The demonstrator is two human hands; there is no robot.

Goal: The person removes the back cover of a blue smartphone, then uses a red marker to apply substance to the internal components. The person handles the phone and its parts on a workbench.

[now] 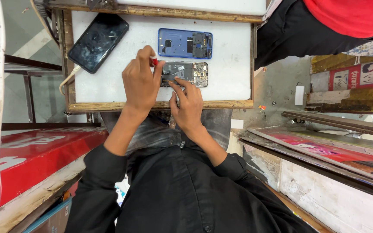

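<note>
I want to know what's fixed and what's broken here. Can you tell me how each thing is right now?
Grey opened phone: lying flat, back off, insides showing.
Blue plastic phone shell: lying flat, inner side up, apart from the grey phone.
Black phone with dark screen: screen off, white cable at its lower end.
Left hand: closed on a red-tipped tool.
Right hand: fingers pressing the opened phone.

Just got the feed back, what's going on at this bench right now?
A person in a black shirt is working on an opened phone lying on a white work board. The left hand grips a red-handled tool at the phone's left end, while the right hand steadies the phone with its fingertips on the lower edge. A blue back cover lies just above it, and a dark phone sits at the board's upper left. Another person in red stands at the upper right.
</note>
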